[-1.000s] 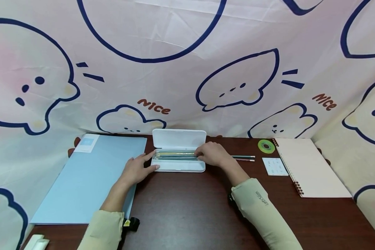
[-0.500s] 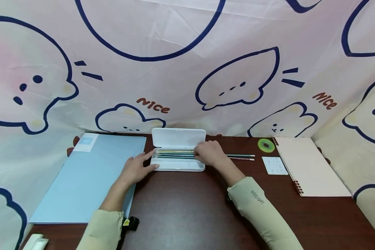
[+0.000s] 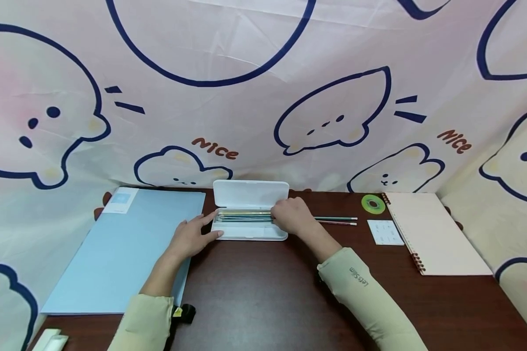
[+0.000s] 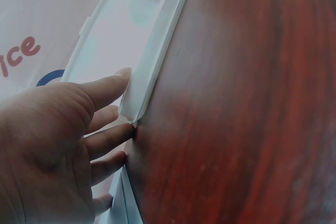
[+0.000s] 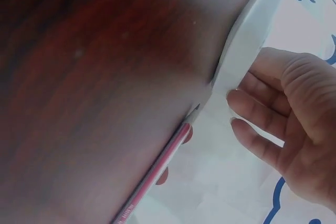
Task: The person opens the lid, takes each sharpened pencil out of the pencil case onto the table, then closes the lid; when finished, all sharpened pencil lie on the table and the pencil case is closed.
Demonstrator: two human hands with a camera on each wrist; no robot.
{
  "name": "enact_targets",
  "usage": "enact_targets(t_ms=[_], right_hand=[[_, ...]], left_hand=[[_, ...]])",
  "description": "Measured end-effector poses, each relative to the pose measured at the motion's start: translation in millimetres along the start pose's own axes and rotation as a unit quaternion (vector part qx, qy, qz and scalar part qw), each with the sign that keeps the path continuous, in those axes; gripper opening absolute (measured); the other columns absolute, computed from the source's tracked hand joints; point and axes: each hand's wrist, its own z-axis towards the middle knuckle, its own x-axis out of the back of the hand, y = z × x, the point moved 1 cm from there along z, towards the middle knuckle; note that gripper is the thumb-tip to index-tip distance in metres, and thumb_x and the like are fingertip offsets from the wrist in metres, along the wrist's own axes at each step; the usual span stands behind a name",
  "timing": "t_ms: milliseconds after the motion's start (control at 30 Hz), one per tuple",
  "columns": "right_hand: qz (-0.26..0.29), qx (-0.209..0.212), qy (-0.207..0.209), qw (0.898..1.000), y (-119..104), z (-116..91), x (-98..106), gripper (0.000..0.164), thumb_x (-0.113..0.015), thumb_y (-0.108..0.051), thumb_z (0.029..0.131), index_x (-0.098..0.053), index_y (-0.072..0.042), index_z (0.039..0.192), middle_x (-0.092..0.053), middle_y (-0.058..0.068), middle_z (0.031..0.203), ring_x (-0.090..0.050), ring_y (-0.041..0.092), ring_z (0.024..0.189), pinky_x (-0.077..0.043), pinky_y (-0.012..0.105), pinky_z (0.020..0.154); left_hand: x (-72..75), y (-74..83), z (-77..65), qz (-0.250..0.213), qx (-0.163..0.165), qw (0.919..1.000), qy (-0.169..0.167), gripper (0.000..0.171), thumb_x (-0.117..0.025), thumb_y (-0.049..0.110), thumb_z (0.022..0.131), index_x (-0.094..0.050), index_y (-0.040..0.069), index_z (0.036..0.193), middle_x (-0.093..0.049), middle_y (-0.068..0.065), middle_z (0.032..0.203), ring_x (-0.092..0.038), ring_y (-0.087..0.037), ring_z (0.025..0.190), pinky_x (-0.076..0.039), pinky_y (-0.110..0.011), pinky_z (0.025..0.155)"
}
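A white pencil case stands at the back of the table with its lid raised. Several green and yellowish pencils lie lengthwise inside. My left hand steadies the case's left end, its fingers fairly straight; in the left wrist view the thumb touches the front rim. At the right end, my right hand reaches in with curled fingers and grips the pencils; the front wall hides its thumb and forefinger tips in the right wrist view. Just right of the case lie more pencils, a green one and a pink-striped pencil.
A large light-blue folder lies on the left. To the right are a green disc-like roll, a small white card and a spiral notebook. A white object sits at the near left corner. Patterned cloth hangs behind.
My right hand has shifted slightly left with its fingers curling more, and the pencils in the case have moved a little. The left hand keeps its place.
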Motion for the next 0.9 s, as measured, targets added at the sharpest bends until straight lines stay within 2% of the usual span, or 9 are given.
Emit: enact_targets(t_ms=[133, 267, 467, 600, 767, 900], right_hand=[[0.006, 0.004, 0.015, 1.000, 0.7, -2.9, -1.6, 0.026, -0.066, -0.022, 0.093, -0.066, -0.023, 0.067, -0.063, -0.002, 0.070, -0.058, 0.017, 0.058, -0.046, 0.034, 0.050], [0.022, 0.008, 0.021, 0.999, 5.1, -8.0, -2.8, 0.023, -0.067, -0.022, 0.094, -0.069, -0.026, 0.072, -0.060, -0.004, 0.071, -0.050, 0.012, 0.057, -0.040, 0.029, 0.049], [0.075, -0.001, 0.009, 0.997, 15.6, -12.6, 0.0, 0.011, -0.066, -0.027, 0.098, -0.075, -0.027, 0.092, -0.070, -0.007, 0.087, -0.057, 0.010, 0.068, -0.041, 0.025, 0.051], [0.131, -0.011, 0.010, 0.991, 21.5, -15.1, 5.4, 0.012, -0.067, -0.029, 0.098, -0.076, -0.026, 0.105, -0.075, -0.008, 0.100, -0.063, 0.010, 0.078, -0.048, 0.027, 0.058], [0.169, -0.015, 0.037, 0.985, 28.2, -19.8, 9.0, 0.012, -0.068, -0.028, 0.098, -0.076, -0.026, 0.107, -0.076, -0.010, 0.103, -0.067, 0.010, 0.085, -0.056, 0.035, 0.072], [0.203, -0.021, 0.056, 0.977, 34.7, -26.1, 8.2, 0.013, -0.072, -0.027, 0.096, -0.077, -0.024, 0.107, -0.076, -0.009, 0.105, -0.068, 0.011, 0.089, -0.058, 0.039, 0.081]], left_hand=[[-0.2, -0.7, -0.4, -0.005, 0.001, 1.0000, -0.001, 0.070, -0.065, 0.040, 0.098, -0.036, 0.019, 0.158, -0.043, -0.028, 0.155, -0.035, -0.047, 0.148, -0.014, -0.068, 0.123], [-0.8, -0.2, -0.3, -0.004, -0.006, 1.0000, -0.001, 0.070, -0.065, 0.040, 0.098, -0.037, 0.019, 0.158, -0.045, -0.028, 0.154, -0.036, -0.046, 0.147, -0.013, -0.068, 0.122], [-0.8, 0.0, 0.3, -0.001, -0.010, 0.9999, 0.003, 0.070, -0.065, 0.040, 0.098, -0.037, 0.018, 0.158, -0.045, -0.029, 0.153, -0.037, -0.047, 0.146, -0.014, -0.068, 0.122], [-1.1, -1.7, 0.7, 0.000, -0.009, 0.9999, 0.006, 0.070, -0.066, 0.039, 0.097, -0.038, 0.018, 0.158, -0.046, -0.029, 0.153, -0.037, -0.047, 0.146, -0.015, -0.069, 0.122], [0.1, -0.9, -0.7, 0.000, -0.007, 1.0000, 0.007, 0.070, -0.066, 0.039, 0.098, -0.038, 0.018, 0.158, -0.045, -0.028, 0.153, -0.037, -0.046, 0.147, -0.015, -0.068, 0.122], [0.1, 0.3, -0.8, 0.001, -0.005, 1.0000, 0.004, 0.069, -0.065, 0.040, 0.098, -0.038, 0.018, 0.158, -0.045, -0.029, 0.153, -0.037, -0.047, 0.147, -0.015, -0.068, 0.122]])
